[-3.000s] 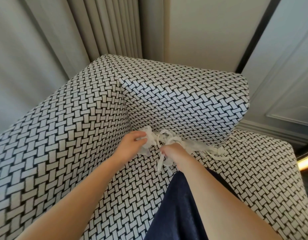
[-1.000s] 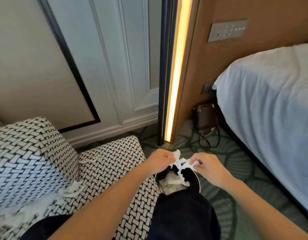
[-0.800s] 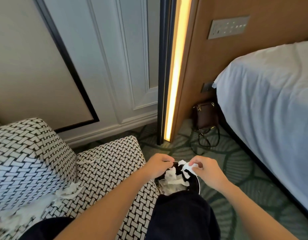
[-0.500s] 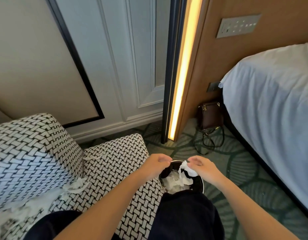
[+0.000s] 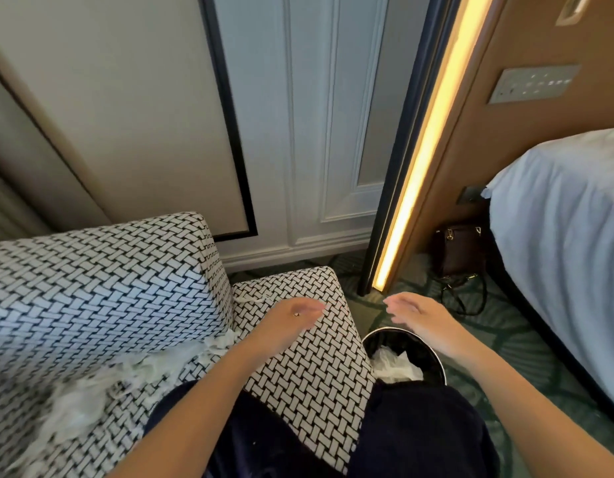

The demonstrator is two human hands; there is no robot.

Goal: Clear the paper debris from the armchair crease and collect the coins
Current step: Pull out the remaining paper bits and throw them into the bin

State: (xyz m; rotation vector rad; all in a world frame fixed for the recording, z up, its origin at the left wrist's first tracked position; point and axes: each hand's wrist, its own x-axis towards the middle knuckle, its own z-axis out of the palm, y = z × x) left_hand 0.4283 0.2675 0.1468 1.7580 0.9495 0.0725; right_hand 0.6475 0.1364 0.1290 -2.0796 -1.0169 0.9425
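Note:
White shredded paper debris (image 5: 143,370) lies along the crease between the seat and arm of the black-and-white woven armchair (image 5: 92,291). A small strip of paper (image 5: 254,300) sits further along the crease. My left hand (image 5: 292,319) hovers over the seat cushion, fingers relaxed and empty. My right hand (image 5: 419,315) hangs open above the round black bin (image 5: 433,353), which holds white paper scraps (image 5: 395,369). No coins are visible.
My dark-trousered knees (image 5: 412,432) press against the seat front and the bin. A bed with white sheets (image 5: 567,236) stands to the right. A brown handbag (image 5: 460,250) rests on the green carpet by a lit wall strip (image 5: 426,150).
Both hands pulled paper from the crease, carried it to the bin and let it drop. Now they are empty and the left hand has moved back over the seat.

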